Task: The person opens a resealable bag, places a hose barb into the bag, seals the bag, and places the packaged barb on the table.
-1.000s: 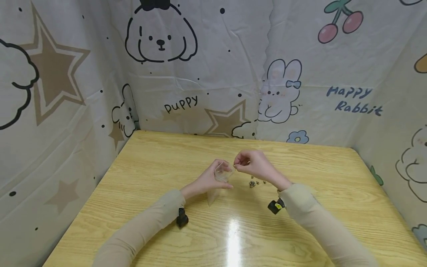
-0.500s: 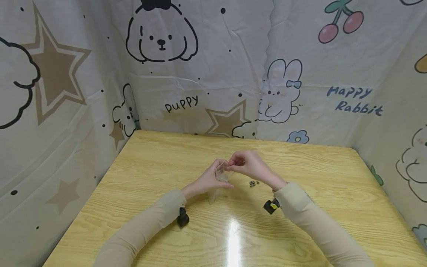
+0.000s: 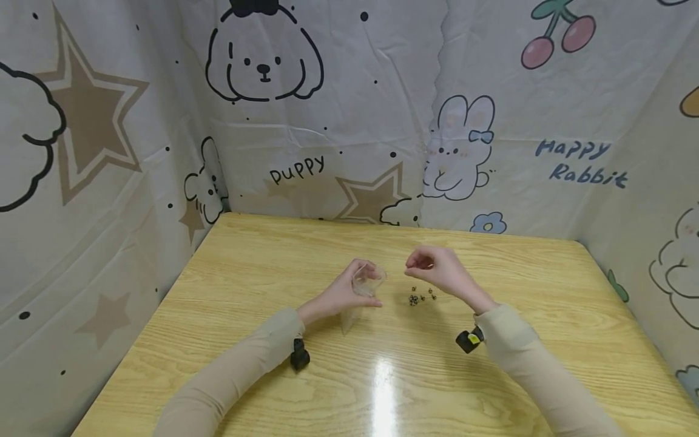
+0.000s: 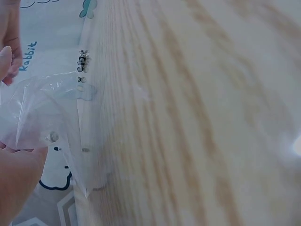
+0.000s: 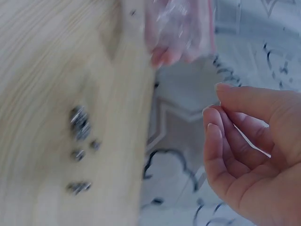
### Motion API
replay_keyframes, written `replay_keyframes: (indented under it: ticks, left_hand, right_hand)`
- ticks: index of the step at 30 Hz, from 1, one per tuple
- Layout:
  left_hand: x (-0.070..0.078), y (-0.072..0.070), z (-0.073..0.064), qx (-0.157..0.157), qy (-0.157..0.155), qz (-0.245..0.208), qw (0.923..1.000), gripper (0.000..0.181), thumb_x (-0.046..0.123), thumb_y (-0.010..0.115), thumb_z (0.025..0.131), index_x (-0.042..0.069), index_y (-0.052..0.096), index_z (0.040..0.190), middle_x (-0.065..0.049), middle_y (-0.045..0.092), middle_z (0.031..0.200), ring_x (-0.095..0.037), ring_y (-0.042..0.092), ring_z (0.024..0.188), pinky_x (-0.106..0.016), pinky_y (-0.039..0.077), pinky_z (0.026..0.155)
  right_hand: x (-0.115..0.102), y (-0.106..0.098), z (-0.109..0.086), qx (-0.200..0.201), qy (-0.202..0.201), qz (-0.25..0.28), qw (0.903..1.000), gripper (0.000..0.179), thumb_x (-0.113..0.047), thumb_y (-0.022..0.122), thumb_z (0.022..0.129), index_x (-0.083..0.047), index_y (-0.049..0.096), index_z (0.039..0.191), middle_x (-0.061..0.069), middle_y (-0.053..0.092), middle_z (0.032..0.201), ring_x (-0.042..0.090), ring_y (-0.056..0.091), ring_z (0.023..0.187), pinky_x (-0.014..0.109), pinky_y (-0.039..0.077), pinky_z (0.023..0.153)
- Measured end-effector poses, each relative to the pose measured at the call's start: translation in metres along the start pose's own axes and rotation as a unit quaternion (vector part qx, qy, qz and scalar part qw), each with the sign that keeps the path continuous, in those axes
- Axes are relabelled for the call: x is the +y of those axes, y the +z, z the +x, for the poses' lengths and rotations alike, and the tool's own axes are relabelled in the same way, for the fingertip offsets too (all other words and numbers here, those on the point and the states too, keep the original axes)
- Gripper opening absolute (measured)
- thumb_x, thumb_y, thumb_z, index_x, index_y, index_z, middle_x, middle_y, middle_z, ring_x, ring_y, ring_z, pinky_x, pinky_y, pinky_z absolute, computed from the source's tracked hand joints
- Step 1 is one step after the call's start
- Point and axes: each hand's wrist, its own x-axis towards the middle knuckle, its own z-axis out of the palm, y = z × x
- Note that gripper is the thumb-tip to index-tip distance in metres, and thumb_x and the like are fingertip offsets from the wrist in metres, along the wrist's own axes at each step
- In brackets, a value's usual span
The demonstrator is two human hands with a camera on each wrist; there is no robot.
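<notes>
The left hand (image 3: 340,298) gripped a clear plastic bag (image 3: 369,287), apparently to keep it open; the right hand (image 3: 443,271), narrowly curled, contents unclear, hovered near small metallic pieces (image 3: 413,300) on the surface (image 3: 317,376).

The small metallic pieces (image 5: 80,123) on the tabletop (image 5: 37,80) look blurred, too small to identify. The clear bag (image 4: 33,115) and left hand (image 4: 19,181) are cut by the left wrist view's edge; the right hand (image 5: 254,155) runs out of its own.
</notes>
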Motion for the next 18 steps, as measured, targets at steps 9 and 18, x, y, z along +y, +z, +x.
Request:
replay_keyframes:
  ticks: [9, 18]
  left_hand:
    - [0.001, -0.001, -0.001, 0.0, 0.002, 0.002, 1.0, 0.067, 0.012, 0.082, 0.081, 0.011, 0.041, 0.135, -0.012, 0.053, 0.138, -0.03, 0.045, 0.136, -0.049, 0.043, 0.112]
    - [-0.002, -0.002, 0.0, -0.008, 0.004, 0.004, 1.0, 0.067, 0.014, 0.081, 0.083, 0.011, 0.04, 0.135, -0.012, 0.051, 0.139, -0.03, 0.043, 0.138, -0.052, 0.041, 0.113]
  right_hand:
    - [0.049, -0.006, -0.023, -0.01, 0.05, -0.018, 0.9985, 0.014, -0.011, 0.073, 0.088, 0.0, 0.07, 0.097, 0.012, 0.073, 0.093, 0.012, 0.065, 0.08, 0.018, 0.053, 0.072]
    - [0.074, 0.001, -0.036, -0.03, 0.096, -0.054, 0.9934, 0.012, -0.015, 0.076, 0.085, -0.006, 0.073, 0.093, 0.006, 0.072, 0.088, 0.01, 0.061, 0.078, 0.02, 0.05, 0.071]
